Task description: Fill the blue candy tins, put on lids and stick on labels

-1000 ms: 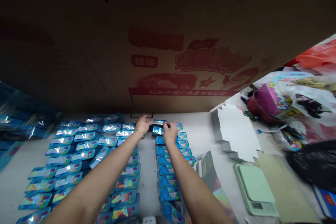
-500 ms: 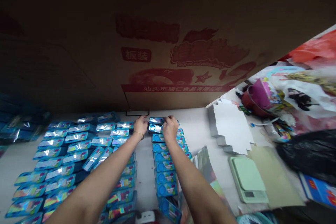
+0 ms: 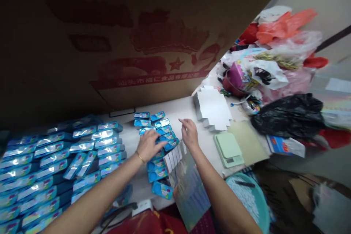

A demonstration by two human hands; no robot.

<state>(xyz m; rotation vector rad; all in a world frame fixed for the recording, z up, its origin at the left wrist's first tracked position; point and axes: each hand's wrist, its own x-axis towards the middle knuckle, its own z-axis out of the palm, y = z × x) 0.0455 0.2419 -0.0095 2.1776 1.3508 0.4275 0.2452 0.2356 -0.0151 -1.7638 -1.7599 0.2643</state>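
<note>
My left hand (image 3: 148,144) is over a column of small blue printed packs (image 3: 142,123), its fingers apart and resting on or just above them. Whether a fingertip touches a pack is hard to make out. Beside it runs a second short column of the same blue packs (image 3: 163,130), slightly slanted. My right hand (image 3: 190,134) hovers to the right of these packs, index finger stretched out, with nothing in it. White narrow pieces (image 3: 173,159) lie by the packs between my forearms, next to a glossy printed sheet (image 3: 189,190).
Rows of blue packs (image 3: 52,162) fill the left side. A large cardboard box (image 3: 153,91) stands behind. To the right are stacked white card cutouts (image 3: 214,106), a pale green scale (image 3: 229,146), a teal basin (image 3: 264,204), a black plastic bag (image 3: 287,115) and heaped bags.
My view has swung right. Both hands have left the far end of the pack column; the left came nearer along it, the right moved off to its right. Some packs now form a second column.
</note>
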